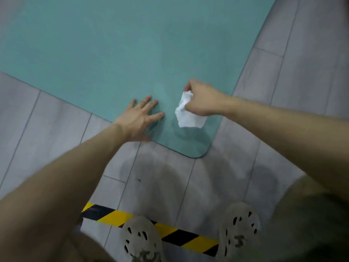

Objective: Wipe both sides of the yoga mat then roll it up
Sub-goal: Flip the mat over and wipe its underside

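Nearest, the mat's (pixel 113 53) rounded corner lies on the floor (pixel 311 72) just ahead of the shoes (pixel 140 239). The left hand (pixel 138 120) presses flat, fingers spread, on its near edge. Just right, the right hand (pixel 202 100) pinches a crumpled tissue (pixel 186 115) over the mat, whose length runs away up-left, so wiping probably heads that way.

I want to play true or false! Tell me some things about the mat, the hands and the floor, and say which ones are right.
1. The mat is rolled up. False: it lies flat on the floor.
2. The right hand holds a crumpled white tissue. True.
3. The left hand rests on the mat's edge with its fingers spread. True.
4. The tape on the floor is red and white. False: it is yellow and black.
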Motion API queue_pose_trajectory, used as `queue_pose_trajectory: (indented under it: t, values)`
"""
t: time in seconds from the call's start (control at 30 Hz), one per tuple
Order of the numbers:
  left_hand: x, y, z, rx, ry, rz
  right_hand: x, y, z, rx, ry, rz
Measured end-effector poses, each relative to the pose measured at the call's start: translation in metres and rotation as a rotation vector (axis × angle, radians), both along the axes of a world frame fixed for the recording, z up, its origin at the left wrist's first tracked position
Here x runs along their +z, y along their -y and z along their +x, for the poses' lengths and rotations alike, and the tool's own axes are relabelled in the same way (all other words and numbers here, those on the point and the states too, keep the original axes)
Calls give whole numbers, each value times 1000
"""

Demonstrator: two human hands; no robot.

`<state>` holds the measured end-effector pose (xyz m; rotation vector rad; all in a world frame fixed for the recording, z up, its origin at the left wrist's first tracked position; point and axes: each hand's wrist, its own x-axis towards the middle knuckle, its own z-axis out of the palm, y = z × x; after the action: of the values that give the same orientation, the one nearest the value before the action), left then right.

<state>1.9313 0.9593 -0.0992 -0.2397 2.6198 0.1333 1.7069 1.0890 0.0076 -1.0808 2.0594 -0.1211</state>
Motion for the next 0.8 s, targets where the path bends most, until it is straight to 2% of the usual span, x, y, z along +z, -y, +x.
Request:
queue_pose_trajectory:
  t: [0.13, 0.23, 0.4, 0.47, 0.57, 0.67, 0.73, 0.8]
  values:
    - [-4, -4, -5, -96, -10, -39, 22, 5, -22, -127, -80, -85]
    - [0, -16, -7, -24, -31, -26, 37, 4, -21, -149, -59, -113]
    - [8, -24, -16, -70, -64, -33, 38, 7, -12, -151, 26, -241]
    - [25, -18, -21, 93, -60, 84, 38, 7, -16, -200, 66, -265]
    - [75, -4, -30, 570, -139, 363, 47, 10, -22, -244, 131, -293]
    - [137, 18, -32, 1143, -320, 882, 56, 14, -25, -358, 298, -343]
    - [167, 24, -29, 1300, -399, 1171, 59, 15, -23, -463, 415, -405]
    - [176, 22, -27, 1354, -386, 1269, 58, 18, -21, -548, 494, -457]
